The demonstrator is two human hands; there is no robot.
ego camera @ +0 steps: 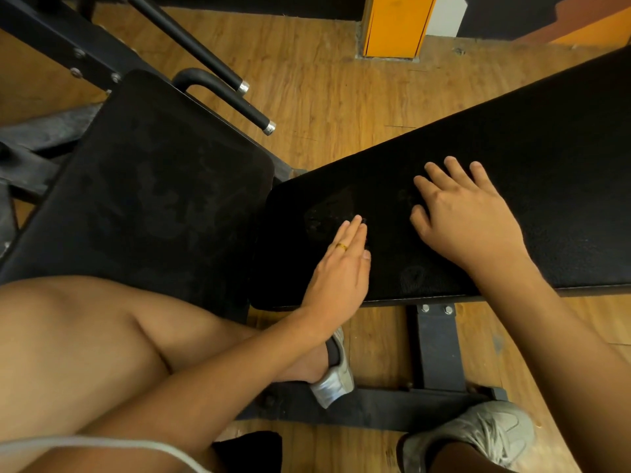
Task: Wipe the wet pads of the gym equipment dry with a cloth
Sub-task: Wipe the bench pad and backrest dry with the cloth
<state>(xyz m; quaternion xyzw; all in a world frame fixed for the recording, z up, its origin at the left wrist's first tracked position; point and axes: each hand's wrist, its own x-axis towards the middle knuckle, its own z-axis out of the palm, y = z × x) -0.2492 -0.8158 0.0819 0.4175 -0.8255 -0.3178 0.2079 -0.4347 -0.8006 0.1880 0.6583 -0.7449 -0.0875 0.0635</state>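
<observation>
Left hand (336,268), gold ring (341,247), fingers straight and together, flat on the long black pad (546,148) near its end. Right hand (467,216), fingers spread, flat on the same pad, nearby. Seat pad (153,186), faintly blotched, adjoining on the left. Wooden floor (324,97) beneath.

Seat pad (164,199) left, long pad (512,172) right, near corners almost touching. Both hands lie flat on the long pad: left hand (338,268) at its left end, right hand (467,220) just right of it, apart. Handles (239,107) behind seat pad. Frame post (437,349) under long pad, base bar (392,409) on floor (324,90). Left shoe (336,373) at the bar, right shoe (478,435) nearer.
</observation>
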